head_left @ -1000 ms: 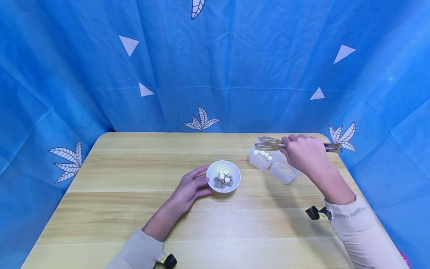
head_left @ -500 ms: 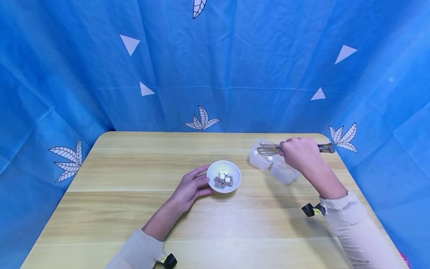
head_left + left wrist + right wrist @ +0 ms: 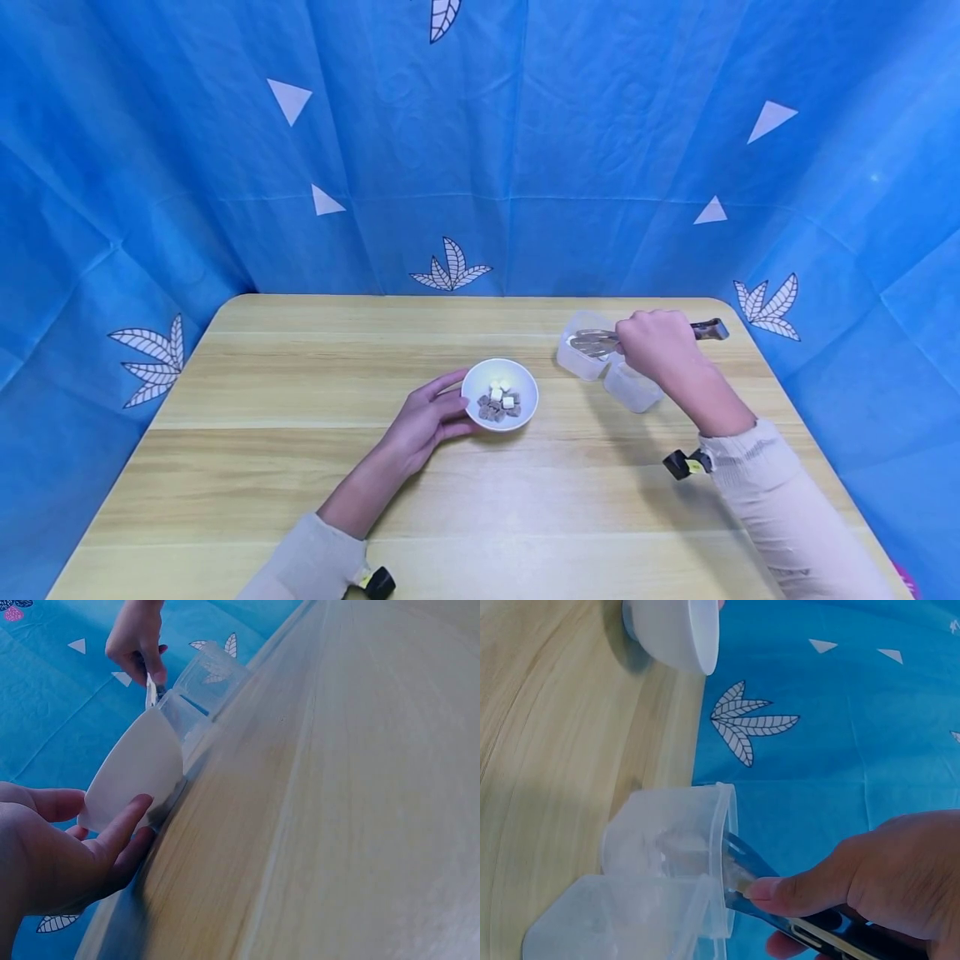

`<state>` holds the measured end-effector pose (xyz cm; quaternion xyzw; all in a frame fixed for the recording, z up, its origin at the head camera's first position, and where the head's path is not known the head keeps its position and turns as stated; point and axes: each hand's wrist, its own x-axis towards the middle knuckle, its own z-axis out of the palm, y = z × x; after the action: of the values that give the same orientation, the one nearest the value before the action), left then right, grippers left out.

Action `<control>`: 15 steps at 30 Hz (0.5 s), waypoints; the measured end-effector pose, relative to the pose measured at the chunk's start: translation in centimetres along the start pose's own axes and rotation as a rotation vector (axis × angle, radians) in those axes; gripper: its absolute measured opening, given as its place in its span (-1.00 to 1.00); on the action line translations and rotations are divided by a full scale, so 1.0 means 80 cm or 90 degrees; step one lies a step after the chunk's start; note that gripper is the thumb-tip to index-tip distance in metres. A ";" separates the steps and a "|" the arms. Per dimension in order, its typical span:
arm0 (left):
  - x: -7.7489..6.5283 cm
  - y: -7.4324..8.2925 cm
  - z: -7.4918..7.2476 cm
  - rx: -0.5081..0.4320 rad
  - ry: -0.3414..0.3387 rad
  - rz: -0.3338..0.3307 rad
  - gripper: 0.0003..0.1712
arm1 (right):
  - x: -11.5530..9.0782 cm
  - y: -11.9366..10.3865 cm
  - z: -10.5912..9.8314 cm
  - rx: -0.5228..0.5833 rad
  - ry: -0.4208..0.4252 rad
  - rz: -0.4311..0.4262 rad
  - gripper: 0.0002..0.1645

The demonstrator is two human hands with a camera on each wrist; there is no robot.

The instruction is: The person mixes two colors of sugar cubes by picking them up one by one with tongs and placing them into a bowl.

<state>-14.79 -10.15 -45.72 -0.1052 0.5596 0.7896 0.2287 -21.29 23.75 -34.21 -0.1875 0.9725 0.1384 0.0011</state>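
My left hand (image 3: 427,421) holds a small white bowl (image 3: 478,385) by its left side, fingers and thumb about its wall. In the bowl lie several brown cubes (image 3: 491,412) and a few white cubes (image 3: 497,394). With my right hand (image 3: 660,342) I grip metal tongs (image 3: 595,342); in the right wrist view my thumb presses on one arm of the tongs (image 3: 799,930). The tongs' heads reach down into a clear plastic container (image 3: 576,365) and largely hide the white cubes there. A second clear container (image 3: 632,393) stands against it, partly under my right hand.
Both containers stand toward the back right of the light wooden table (image 3: 300,475), to the right of the bowl. A blue curtain (image 3: 420,150) with leaf and triangle prints hangs behind the table and along its sides. A small black camera (image 3: 677,465) sits at my right wrist.
My right hand has moved left and slightly down, lowering the tongs into the left container. The tongs' arms have come closer together. My left hand and the bowl have stayed in place.
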 end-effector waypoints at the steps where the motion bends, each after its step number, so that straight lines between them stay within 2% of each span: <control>1: 0.000 0.000 0.000 0.000 0.001 0.000 -0.34 | 0.001 -0.001 0.001 -0.003 0.002 -0.004 -0.74; 15: 0.001 0.000 0.000 -0.001 -0.002 0.007 -0.35 | 0.015 -0.009 0.006 -0.037 0.032 -0.029 -0.76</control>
<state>-14.82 -10.14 -45.77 -0.1011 0.5593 0.7912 0.2255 -22.17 22.82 -34.97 -0.2127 0.9633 0.1616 -0.0253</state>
